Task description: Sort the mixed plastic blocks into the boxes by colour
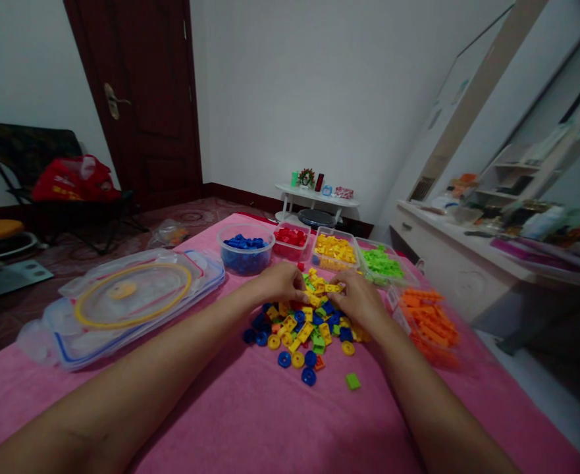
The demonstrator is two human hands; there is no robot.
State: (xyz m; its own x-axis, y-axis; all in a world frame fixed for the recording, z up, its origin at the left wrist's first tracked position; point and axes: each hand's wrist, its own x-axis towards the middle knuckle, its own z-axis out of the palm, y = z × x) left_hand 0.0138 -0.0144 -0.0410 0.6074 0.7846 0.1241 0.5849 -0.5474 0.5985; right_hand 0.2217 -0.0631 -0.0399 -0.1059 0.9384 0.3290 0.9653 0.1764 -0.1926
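A heap of small plastic building pieces (305, 324), yellow, blue, green and red, lies on the pink cloth (250, 415). My left hand (280, 282) rests on the heap's far left side, fingers curled onto the pieces. My right hand (359, 299) lies on the far right side, fingers pinched at a yellow piece (332, 288). What either hand actually grips is hidden among the pieces. A single green piece (353, 380) lies apart at the near side.
Behind the heap stand tubs sorted by colour: blue (245, 250), red (290, 239), yellow (334, 250), green (381, 263), and orange (428, 322) at the right. Clear lids (122, 299) are stacked at the left. A folding chair, a door and a dresser surround the bed.
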